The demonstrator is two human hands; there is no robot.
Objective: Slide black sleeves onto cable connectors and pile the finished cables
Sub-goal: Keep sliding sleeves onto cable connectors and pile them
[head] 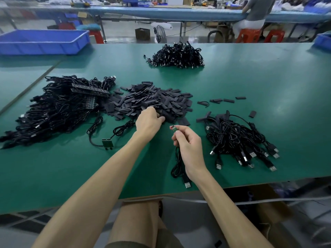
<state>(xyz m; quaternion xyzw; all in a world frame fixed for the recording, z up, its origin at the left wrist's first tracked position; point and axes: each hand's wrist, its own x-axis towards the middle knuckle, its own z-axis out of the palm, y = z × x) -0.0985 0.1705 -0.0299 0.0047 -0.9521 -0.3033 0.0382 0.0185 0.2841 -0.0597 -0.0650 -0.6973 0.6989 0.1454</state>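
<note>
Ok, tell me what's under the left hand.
The left hand rests on the near edge of the pile of black sleeves. Its fingertips are hidden behind the hand, so whether they pinch a sleeve cannot be seen.

The green-topped table point(250, 83) bears a blue plastic tray point(43, 42) at its far left corner, a large tangle of black cables point(53, 111) on the left, a heap of black sleeves point(154, 101) at the middle, a few stray sleeves point(229, 100) to its right, a smaller cable pile point(238, 138) with USB plugs on the right, a far cable pile point(177, 55), and one looped cable point(186, 180) near the front edge.
</note>
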